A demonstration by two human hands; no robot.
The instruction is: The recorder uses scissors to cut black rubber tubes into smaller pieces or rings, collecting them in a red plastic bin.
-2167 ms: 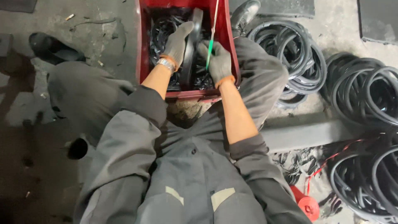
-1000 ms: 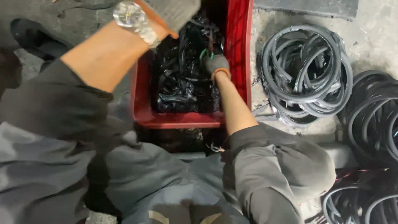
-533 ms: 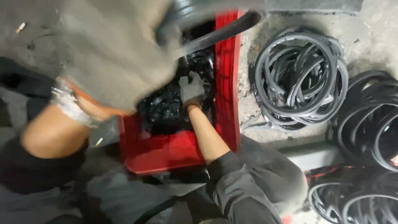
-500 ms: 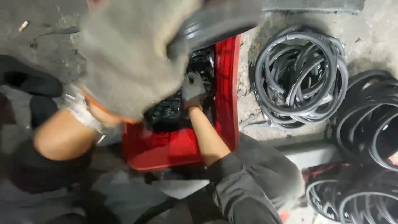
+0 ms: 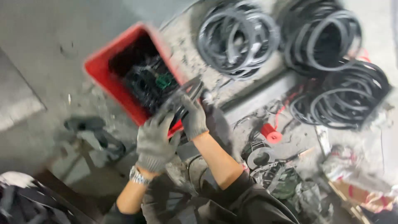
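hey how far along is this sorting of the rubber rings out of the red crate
Done so far, by the look of it: several piles of black rubber rings lie coiled on the floor beside the red crate. In hand: the left hand and right hand, both gloved, grip one black ring over the crate's edge. Left: the crate holds a dark tangle of parts, too blurred to count.

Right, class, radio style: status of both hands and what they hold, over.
Left hand and right hand, both gloved, gripping one black rubber ring. Ring held over corner of red crate. Ring piles lie apart; nothing blocking.
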